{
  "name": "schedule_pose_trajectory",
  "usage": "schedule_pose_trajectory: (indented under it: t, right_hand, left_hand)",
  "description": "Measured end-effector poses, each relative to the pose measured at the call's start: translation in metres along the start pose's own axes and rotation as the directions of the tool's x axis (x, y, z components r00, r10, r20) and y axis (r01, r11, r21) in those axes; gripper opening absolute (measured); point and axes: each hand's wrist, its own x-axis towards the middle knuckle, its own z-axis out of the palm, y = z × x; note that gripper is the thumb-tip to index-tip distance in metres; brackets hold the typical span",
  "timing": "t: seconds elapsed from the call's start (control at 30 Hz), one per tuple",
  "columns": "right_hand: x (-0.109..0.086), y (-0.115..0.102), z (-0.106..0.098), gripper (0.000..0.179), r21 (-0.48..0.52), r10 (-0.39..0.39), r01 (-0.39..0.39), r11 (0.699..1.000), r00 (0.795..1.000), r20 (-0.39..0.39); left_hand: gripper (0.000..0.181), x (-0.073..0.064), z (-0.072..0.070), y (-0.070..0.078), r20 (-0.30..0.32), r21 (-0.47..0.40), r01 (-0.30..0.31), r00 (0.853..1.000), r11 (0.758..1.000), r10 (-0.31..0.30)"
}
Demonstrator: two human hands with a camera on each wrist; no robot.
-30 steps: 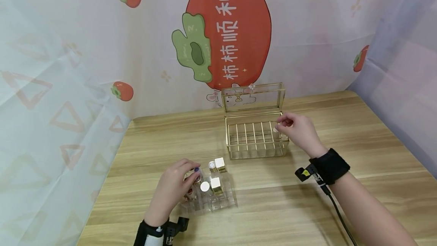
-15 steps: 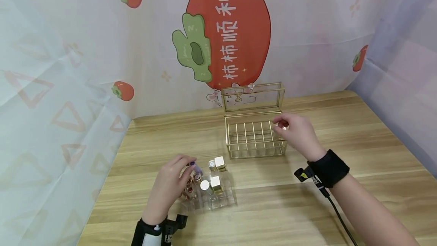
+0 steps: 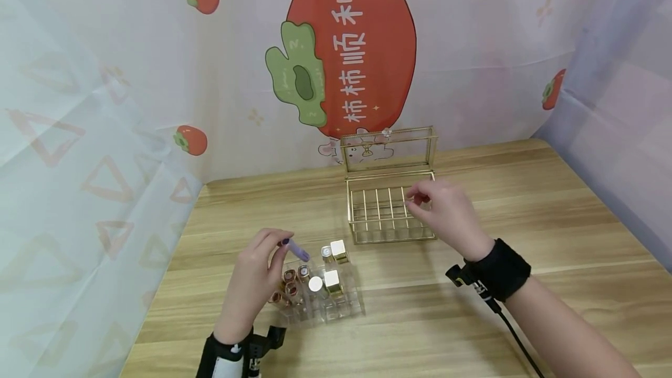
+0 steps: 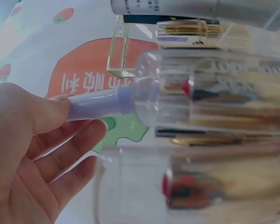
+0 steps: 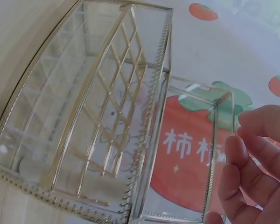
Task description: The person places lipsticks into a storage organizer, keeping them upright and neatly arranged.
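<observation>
My left hand [image 3: 251,279] pinches a slim lilac lipstick tube [image 3: 298,250] by its dark purple end, tilted above a clear acrylic stand [image 3: 345,310]. In the left wrist view, the tube [image 4: 95,103] sits between thumb and forefinger, the other fingers spread loosely below it. Several lipsticks with clear or gold caps [image 3: 333,283] stand in the stand. My right hand [image 3: 446,214] hovers over the right side of a gold-framed glass box [image 3: 350,214], fingers loosely bent. In the right wrist view, nothing shows between those fingers. A gold grid divides the box [image 5: 79,112].
The box's glass lid [image 3: 388,158] stands raised at the back, near the printed cloth backdrop [image 3: 236,74]. A wooden table [image 3: 409,314] carries everything. A black cable [image 3: 517,337] trails from the right wristband.
My left hand has lifted the lilac tube up out of the stand and drawn it left. My right hand, which pinched a small pale item at the box's right end, has let go and shifted left.
</observation>
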Motion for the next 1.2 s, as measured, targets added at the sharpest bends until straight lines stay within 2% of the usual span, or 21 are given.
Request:
schedule_pose_trajectory:
  t: [0.13, 0.33, 0.53, 0.63, 0.8, 1.03, 1.2]
  right_hand:
    - [0.0, -0.009, 0.0, 0.008, 0.032, -0.01, 0.009, 0.999, 1.0, 0.027]
    - [0.0, -0.024, 0.002, 0.008, 0.059, -0.06, 0.058, 0.997, 0.998, 0.021]
    - [-0.004, -0.04, 0.004, 0.009, 0.108, -0.098, 0.093, 0.99, 0.994, 0.044]
    - [-0.006, -0.047, 0.004, 0.01, 0.154, -0.103, 0.092, 0.984, 0.993, 0.064]
    - [-0.008, -0.055, 0.005, 0.015, 0.226, -0.106, 0.082, 0.971, 0.99, 0.095]
    - [-0.01, -0.064, 0.009, 0.024, 0.269, -0.168, 0.132, 0.954, 0.979, 0.115]
    - [-0.01, -0.068, 0.012, 0.029, 0.294, -0.19, 0.149, 0.944, 0.975, 0.116]
  left_hand:
    - [0.02, 0.003, -0.002, 0.002, -0.045, -0.016, -0.009, 0.999, 1.0, 0.008]
    - [0.02, 0.01, -0.003, 0.008, -0.115, -0.035, -0.051, 0.992, 0.998, 0.047]
    - [0.023, 0.021, -0.001, 0.02, -0.221, -0.043, -0.112, 0.97, 0.993, 0.1]
    - [0.022, 0.027, 0.001, 0.026, -0.254, -0.049, -0.135, 0.96, 0.99, 0.119]
    - [0.022, 0.034, 0.006, 0.037, -0.249, -0.086, -0.167, 0.958, 0.982, 0.141]
    - [0.019, 0.04, 0.017, 0.049, -0.223, -0.178, -0.209, 0.96, 0.962, 0.167]
    - [0.016, 0.045, 0.025, 0.058, -0.222, -0.227, -0.27, 0.95, 0.936, 0.22]
